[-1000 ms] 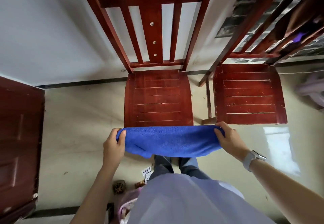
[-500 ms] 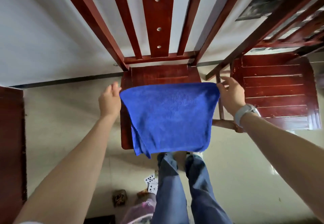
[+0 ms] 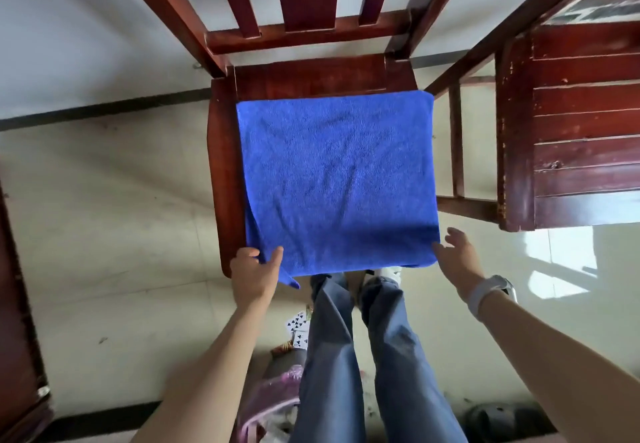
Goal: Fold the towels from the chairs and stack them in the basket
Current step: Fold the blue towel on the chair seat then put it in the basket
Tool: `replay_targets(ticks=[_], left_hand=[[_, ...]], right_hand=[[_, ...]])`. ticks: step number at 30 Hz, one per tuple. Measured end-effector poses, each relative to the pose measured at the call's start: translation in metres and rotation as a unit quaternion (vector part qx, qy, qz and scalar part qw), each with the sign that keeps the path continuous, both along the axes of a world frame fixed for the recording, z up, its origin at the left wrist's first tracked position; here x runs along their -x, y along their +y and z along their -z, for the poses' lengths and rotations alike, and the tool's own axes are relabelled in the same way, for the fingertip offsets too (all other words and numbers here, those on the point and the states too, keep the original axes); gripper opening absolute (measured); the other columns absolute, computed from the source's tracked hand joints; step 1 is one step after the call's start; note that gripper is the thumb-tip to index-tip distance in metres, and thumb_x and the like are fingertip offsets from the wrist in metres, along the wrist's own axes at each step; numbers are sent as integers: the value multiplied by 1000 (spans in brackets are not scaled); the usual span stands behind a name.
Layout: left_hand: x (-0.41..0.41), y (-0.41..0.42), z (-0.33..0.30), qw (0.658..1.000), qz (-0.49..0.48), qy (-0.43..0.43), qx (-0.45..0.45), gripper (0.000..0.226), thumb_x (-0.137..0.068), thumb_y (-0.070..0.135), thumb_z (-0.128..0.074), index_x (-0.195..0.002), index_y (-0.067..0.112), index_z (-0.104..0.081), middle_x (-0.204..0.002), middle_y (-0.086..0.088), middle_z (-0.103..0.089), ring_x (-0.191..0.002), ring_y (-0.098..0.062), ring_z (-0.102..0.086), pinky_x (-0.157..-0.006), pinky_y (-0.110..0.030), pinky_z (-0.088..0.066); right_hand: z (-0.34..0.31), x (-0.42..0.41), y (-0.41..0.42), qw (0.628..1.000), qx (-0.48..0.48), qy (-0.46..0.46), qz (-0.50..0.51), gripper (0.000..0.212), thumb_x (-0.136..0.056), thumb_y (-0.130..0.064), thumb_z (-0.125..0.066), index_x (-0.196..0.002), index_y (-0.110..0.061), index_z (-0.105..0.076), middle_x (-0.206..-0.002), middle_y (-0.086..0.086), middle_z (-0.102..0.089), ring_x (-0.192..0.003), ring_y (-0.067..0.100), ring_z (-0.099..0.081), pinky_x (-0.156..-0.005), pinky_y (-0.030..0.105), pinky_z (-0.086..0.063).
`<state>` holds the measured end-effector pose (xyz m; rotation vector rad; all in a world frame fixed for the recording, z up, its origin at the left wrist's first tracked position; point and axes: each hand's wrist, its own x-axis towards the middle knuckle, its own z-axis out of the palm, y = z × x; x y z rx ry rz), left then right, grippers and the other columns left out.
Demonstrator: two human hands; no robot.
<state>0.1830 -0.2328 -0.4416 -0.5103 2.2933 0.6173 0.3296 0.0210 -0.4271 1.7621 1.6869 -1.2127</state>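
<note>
One blue towel [image 3: 337, 179] lies spread flat on the seat of the near wooden chair [image 3: 221, 165]. Left hand [image 3: 254, 274] pinches its near-left corner between thumb and fingers. Right hand [image 3: 457, 257] touches the near-right corner, fingers loosely spread

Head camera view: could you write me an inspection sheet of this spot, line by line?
Surface: wooden chair seat, mostly covered.
Job's things: blue towel spread flat on the seat, near edge overhanging; no basket seen.
Clutter: playing cards on the floor by the feet.
Grippers: left hand pinches the towel's near left corner; right hand open at the near right corner.
Cables: nothing seen.
Surroundings: second chair to the right, tiled floor.
</note>
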Motion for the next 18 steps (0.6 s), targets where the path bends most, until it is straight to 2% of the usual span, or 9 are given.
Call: replay_targets(ticks=[1,3,5,7,10,14,16,18], left_hand=[[-4,0,5,999,-1,11,33,41,-77,36,-68,-96,2,-54,-100,-18,-53,-94,-34,-53,-74,-36,-44],[-10,2,10,994,5,54,90,38,-78,30,-67,-101,3,-56,-114,-21,-46,-110,-36,-44,-85,-41,-43],[-15,3,12,989,18,103,102,28,-79,21,-64,-99,1,-59,-119,-23,-43,-113,-40,-40,-88,-44,-41],[-19,-3,17,985,30,139,93,21,-81,12,-58,-96,-2,-60,-119,-26,-43,-110,-41,-40,-89,-44,-39],[-22,-16,22,985,18,151,78,18,-79,4,-57,-93,-5,-62,-114,-27,-45,-110,-42,-42,-95,-42,-36],[-26,-23,20,989,9,140,41,16,-77,0,-57,-92,-5,-61,-110,-26,-47,-109,-37,-44,-96,-38,-38],[-33,-21,17,993,6,113,38,17,-78,1,-58,-94,-6,-58,-106,-29,-50,-109,-36,-42,-92,-33,-36],[-39,-18,17,995,-28,90,38,19,-80,3,-58,-96,-6,-55,-104,-29,-54,-105,-37,-48,-87,-35,-37]], right_hand=[[6,-6,-3,1000,11,4,-1,54,-86,-14,-52,-136,-5,-34,-136,12,-44,-122,31,-46,-95,36,-38],[18,-14,-7,1000,15,10,-9,43,-83,-9,-52,-126,-3,-43,-115,10,-53,-102,30,-52,-80,32,-39],[25,-17,-10,1000,11,15,-8,33,-84,0,-49,-117,1,-46,-100,8,-50,-87,23,-47,-68,33,-42],[30,-20,-12,999,16,29,13,38,-84,1,-48,-121,0,-42,-102,9,-50,-86,22,-46,-62,24,-40],[33,-20,-14,998,6,46,41,40,-84,0,-49,-123,0,-38,-104,13,-51,-87,23,-48,-59,19,-37],[27,-26,-18,997,-11,51,55,37,-87,-9,-54,-119,0,-38,-96,12,-53,-75,21,-50,-55,19,-35],[24,-34,-21,996,3,50,68,39,-87,-14,-57,-119,-1,-40,-98,12,-55,-80,21,-52,-62,24,-39],[23,-41,-25,995,27,53,80,37,-87,-12,-57,-120,-2,-42,-100,13,-57,-86,24,-53,-75,32,-42]])
